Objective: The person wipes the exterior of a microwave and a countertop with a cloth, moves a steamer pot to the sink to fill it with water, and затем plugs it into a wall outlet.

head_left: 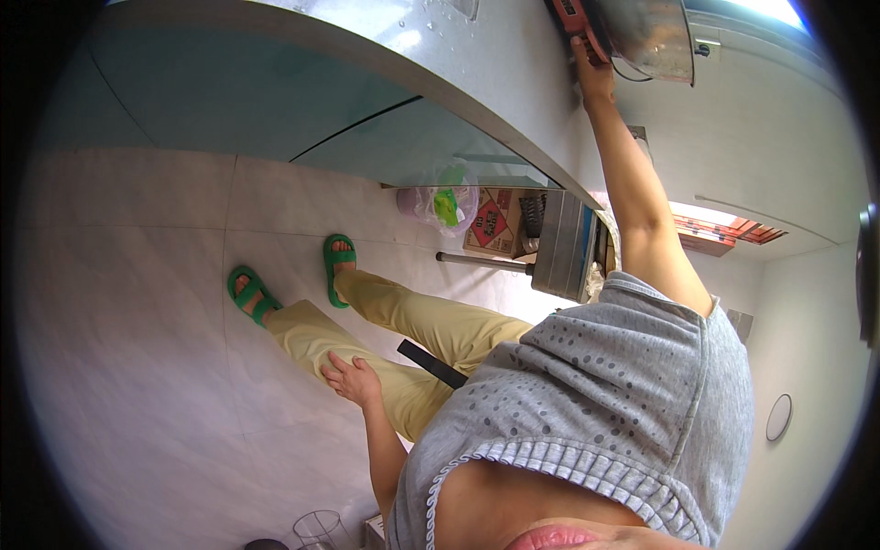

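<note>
The long grey counter (513, 73) is the biggest thing here, and it has little drops on its top. Beside the counter I see a person in a grey spotted top (596, 367) and tan pants (440, 316). The right arm (632, 174) reaches way out to the counter. It is almost straight, with just a tiny bend at the elbow. The left arm (385, 449) is bent at the elbow and is on the side of the body away from the counter.

A big shiny metal thing (651, 41) is at the far part of the counter. A red and white box (495, 223) sits down low near the end of the counter, and a bin with a clear bag (426, 202) is low by the counter too. The red thing (594, 29) is on the counter, right next to the metal thing. Green sandals (247, 291) are on the floor, out from the counter.

The right hand (594, 62) is up at the counter, with its fingers (578, 44) touching the side of the red thing. Part of them is hidden, so I cannot tell how tight they hold. The left hand (353, 378), well away from the counter, is over the pants near the knee. Its fingers are loose and a bit apart, with nothing in them.
</note>
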A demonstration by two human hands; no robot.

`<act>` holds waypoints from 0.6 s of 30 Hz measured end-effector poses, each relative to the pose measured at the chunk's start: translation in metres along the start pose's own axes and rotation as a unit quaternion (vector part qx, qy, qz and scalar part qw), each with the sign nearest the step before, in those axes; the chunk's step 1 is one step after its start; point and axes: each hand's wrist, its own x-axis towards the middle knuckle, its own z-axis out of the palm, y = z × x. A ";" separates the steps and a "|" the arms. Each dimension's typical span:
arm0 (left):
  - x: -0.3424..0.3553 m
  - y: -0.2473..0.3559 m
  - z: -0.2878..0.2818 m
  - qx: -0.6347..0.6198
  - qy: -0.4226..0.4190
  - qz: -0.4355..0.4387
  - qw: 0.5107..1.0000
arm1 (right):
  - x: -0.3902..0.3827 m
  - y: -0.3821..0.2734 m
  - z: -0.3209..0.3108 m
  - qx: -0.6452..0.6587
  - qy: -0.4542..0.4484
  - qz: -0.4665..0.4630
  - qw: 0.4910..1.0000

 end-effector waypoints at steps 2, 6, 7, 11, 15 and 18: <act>0.000 0.002 -0.002 0.003 0.006 -0.001 1.000 | 0.000 -0.003 0.001 0.011 -0.001 -0.003 1.000; 0.002 0.005 -0.012 0.008 0.004 0.005 1.000 | 0.026 0.026 0.022 0.073 0.001 -0.021 0.997; 0.003 0.005 -0.013 0.008 0.005 0.008 1.000 | 0.028 0.031 0.022 0.062 0.005 -0.005 0.998; 0.003 0.007 -0.014 0.003 0.015 0.001 1.000 | -0.012 -0.035 0.000 -0.009 0.010 0.063 0.998; 0.005 0.008 -0.016 0.008 0.026 0.008 1.000 | -0.013 -0.032 -0.005 0.003 -0.010 0.047 0.999; 0.007 0.008 -0.016 0.010 0.032 0.011 0.999 | -0.004 -0.007 0.009 0.037 0.044 0.082 0.995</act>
